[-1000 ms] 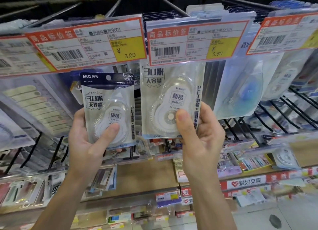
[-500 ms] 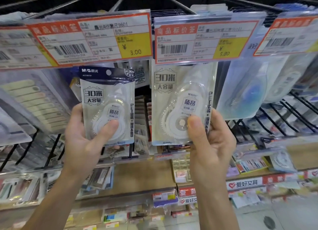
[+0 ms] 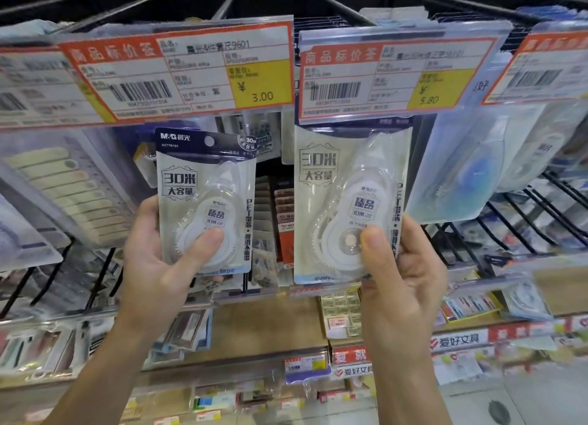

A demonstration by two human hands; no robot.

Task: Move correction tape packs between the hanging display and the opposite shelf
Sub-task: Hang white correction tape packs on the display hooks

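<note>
Retail shop, stationery aisle. Evidence: printed price tags in clear plastic holders along the top rail, each with barcode and yellow price box: one [image 3: 178, 71] reads ¥3.00, the next [image 3: 394, 77] ¥5.80, a third [image 3: 547, 68] runs off the right edge. Black wire peg hooks [image 3: 525, 214] carry rows of blister-packed goods. Carded correction tape packs [image 3: 206, 198] bear M&G branding and "30米" print. Below the hooks, a wooden shelf [image 3: 261, 326] has red brand strips [image 3: 458, 340] on its front edge and more small price labels [image 3: 305, 362]. Small boxed erasers [image 3: 342, 310] sit stacked at the shelf's middle. Floor is visible at bottom right.
</note>
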